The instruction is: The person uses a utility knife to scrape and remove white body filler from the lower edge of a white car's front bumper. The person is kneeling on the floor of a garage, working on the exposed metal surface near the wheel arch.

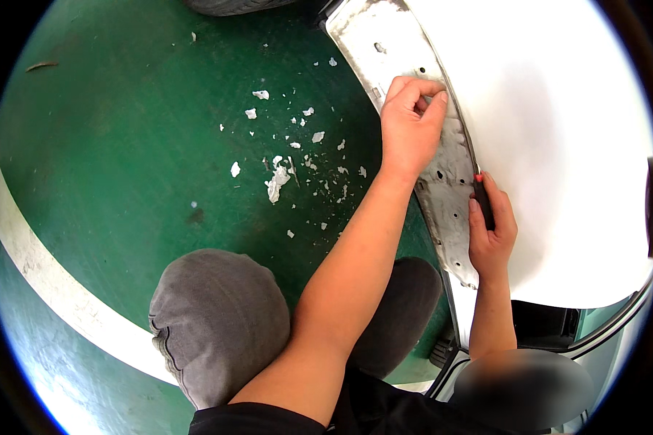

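Along the lower edge of a white car panel (544, 145) runs a dirty, pale strip (453, 217) with several small holes in it. My left hand (412, 127) rests over the strip's upper part. Its thumb and forefinger are pinched at the seam beside the panel, and whatever may be between them is too small to make out. Lower down, my right hand (497, 228) is closed around a hand tool (483, 199) with a black handle and a red collar, shaped like a screwdriver. Its thin shaft points up along the seam; the tip is hard to see.
White flakes (276, 183) of several sizes lie scattered over the green floor (109, 145). A dark tyre (239, 6) shows at the top edge. My bent knees in grey trousers (218, 326) are near. A white floor line (58, 283) curves along the left.
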Available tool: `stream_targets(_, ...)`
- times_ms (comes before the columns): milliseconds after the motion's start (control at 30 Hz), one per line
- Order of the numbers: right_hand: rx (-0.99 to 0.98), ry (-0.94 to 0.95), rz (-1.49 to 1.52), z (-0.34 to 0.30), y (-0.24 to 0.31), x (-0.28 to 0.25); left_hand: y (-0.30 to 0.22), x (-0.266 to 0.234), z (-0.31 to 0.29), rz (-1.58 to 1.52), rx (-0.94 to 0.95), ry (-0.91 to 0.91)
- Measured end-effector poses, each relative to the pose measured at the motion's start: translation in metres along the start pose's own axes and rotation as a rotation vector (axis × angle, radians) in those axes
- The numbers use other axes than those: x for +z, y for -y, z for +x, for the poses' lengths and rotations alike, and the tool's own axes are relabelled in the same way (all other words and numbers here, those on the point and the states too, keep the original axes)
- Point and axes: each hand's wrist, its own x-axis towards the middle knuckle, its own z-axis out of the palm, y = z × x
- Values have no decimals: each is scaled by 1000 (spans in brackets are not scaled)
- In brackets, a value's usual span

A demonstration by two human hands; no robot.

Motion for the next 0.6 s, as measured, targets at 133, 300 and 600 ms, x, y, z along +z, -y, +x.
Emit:
stream_targets(133, -33, -18, 28, -6, -8, -1, -7, -1, -1, 32, 32, 74)
stream_targets(300, -50, -24, 23, -7, -10, -4, -10, 5, -4, 89, 73, 52)
stream_targets(600, -76, -27, 24, -7, -11, -1, 1, 7, -10, 145, 47, 69)
